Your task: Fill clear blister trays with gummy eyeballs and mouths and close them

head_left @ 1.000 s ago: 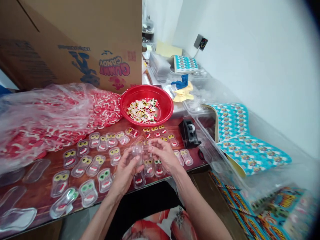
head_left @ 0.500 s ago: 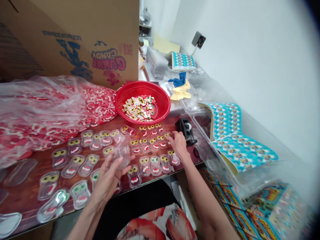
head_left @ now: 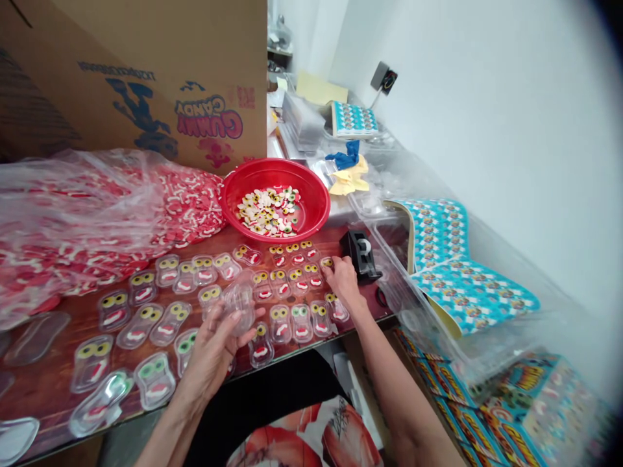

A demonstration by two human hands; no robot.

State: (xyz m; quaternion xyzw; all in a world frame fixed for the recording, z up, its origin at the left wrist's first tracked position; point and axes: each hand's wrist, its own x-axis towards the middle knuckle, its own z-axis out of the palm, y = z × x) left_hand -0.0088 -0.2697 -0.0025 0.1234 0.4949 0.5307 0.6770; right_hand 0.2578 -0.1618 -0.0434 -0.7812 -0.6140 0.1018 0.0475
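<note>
Clear plastic shells (head_left: 238, 299), a small nested stack, sat in the left hand (head_left: 217, 347) above the near edge of the tabletop (head_left: 58, 383). Left fingers (head_left: 232, 324) curled around the stack's lower edge, thumb on one side, closed on it. The stack looked thin, see-through, very light and glossy; probably flexes and dents if squeezed, and single shells likely stick together or slip. Best hold judged at the rim or outer flange, with a light pinch, not on the domed middle.

Right hand (head_left: 344, 280) reached to the far right of the rows, fingertips down on a filled shell (head_left: 327, 263) beside the black tape dispenser (head_left: 361, 253). Whether those fingers pinched the shell or only pressed on it could not be told.

Rows of filled shells (head_left: 287, 301) with gummy eyes and red mouths lay flat across the tabletop, close together, some touching. Empty shells (head_left: 34, 327) lay at the left. Red bowl (head_left: 275, 198) of loose gummy eyes stood behind the rows. Big clear bag of red gummies (head_left: 87, 214) lay left of the bowl, cardboard box (head_left: 146, 71) behind it. Blue printed cards (head_left: 467, 272) lay at the right. Gummies looked soft and tacky, light.
</note>
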